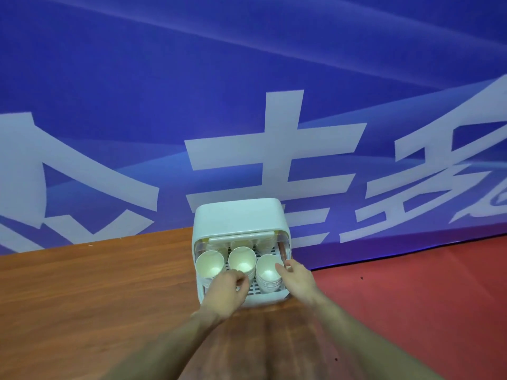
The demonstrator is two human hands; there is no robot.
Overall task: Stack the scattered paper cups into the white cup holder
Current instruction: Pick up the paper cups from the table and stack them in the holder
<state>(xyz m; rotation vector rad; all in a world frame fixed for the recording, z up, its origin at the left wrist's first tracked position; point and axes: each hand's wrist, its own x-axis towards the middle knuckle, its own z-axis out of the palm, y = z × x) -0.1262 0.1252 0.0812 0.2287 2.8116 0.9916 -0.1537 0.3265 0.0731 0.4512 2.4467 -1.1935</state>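
Note:
The white cup holder (238, 215) stands on the wooden table, its clear lid raised and its front open. Inside, three stacks of white paper cups lean toward me: a left stack (209, 266), a middle stack (242, 259) and a right stack (268, 270). More cups show dimly behind them. My left hand (227, 292) rests curled at the base of the middle stack, its fingers closed against the cups. My right hand (297, 278) touches the right stack's rim with thumb and fingers, beside the holder's right wall.
The brown wooden table (96, 292) extends left and toward me; its right edge runs just past the holder. Beyond that edge lies a red floor (411, 297). A blue banner with large white characters (247, 119) fills the background behind the holder.

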